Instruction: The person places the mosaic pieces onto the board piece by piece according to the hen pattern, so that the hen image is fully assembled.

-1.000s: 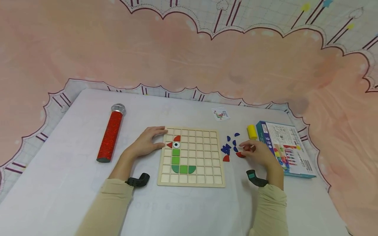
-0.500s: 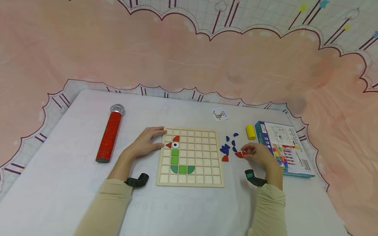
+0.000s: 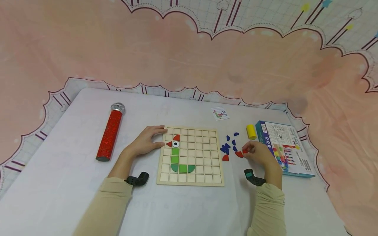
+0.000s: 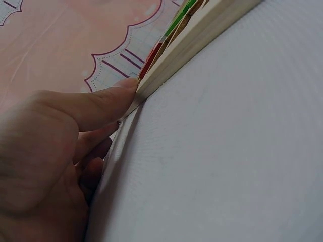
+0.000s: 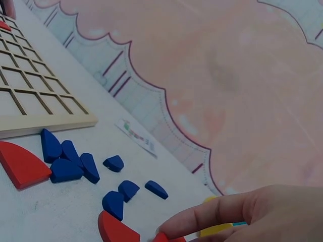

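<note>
White table point(image 3: 73, 183), pink backdrop: we're at the grid board point(image 3: 203, 157).
Our left hand point(image 3: 144, 142) rests flat against its left edge; right hand point(image 3: 257, 152) pinches a red piece point(image 3: 244, 151) right of the board, near blue pieces point(image 3: 226, 148).

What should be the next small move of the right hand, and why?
Probably lift the red piece and carry it left to the board. The right hand already pinches it beside the loose blue pieces, the left hand steadies the board's left edge, and most cells beside the green and red figure are empty.
</note>
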Demonstrator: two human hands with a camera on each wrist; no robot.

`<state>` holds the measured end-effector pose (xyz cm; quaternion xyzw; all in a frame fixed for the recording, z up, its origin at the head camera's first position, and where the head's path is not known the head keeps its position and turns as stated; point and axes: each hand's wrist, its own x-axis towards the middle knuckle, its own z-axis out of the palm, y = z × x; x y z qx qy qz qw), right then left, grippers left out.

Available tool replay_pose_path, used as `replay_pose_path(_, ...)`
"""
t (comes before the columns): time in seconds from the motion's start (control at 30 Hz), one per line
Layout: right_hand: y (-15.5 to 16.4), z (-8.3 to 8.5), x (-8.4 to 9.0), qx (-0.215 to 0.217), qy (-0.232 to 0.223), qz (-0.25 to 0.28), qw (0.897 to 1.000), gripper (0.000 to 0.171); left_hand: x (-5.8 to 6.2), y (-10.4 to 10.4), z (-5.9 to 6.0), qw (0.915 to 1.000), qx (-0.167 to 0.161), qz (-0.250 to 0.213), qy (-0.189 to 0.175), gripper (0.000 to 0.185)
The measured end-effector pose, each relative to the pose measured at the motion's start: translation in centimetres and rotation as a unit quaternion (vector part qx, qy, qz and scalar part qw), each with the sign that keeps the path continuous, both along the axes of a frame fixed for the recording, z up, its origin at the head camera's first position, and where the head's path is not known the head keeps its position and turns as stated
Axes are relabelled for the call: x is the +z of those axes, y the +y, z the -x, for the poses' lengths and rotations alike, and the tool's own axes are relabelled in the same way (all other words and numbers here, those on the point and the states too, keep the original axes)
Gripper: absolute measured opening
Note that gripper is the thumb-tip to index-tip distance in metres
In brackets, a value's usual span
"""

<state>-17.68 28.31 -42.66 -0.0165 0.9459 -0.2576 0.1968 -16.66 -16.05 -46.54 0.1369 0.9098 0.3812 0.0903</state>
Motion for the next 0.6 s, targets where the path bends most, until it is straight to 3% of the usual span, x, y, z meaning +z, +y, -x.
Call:
replay_pose_path(0.37,0.06,-0.17,0.28,0.004,-0.014,0.024,1.000,0.018,0.00,0.00,0.10,1.0000,-0.004,0.000,0.004,0.057)
replay_pose_path(0.6,-0.16,-0.04,0.56,-0.004,0.009,0.014,1.000,0.023,-0.04,0.03,0.13,1.0000,-0.002,0.002,-0.002,0.058)
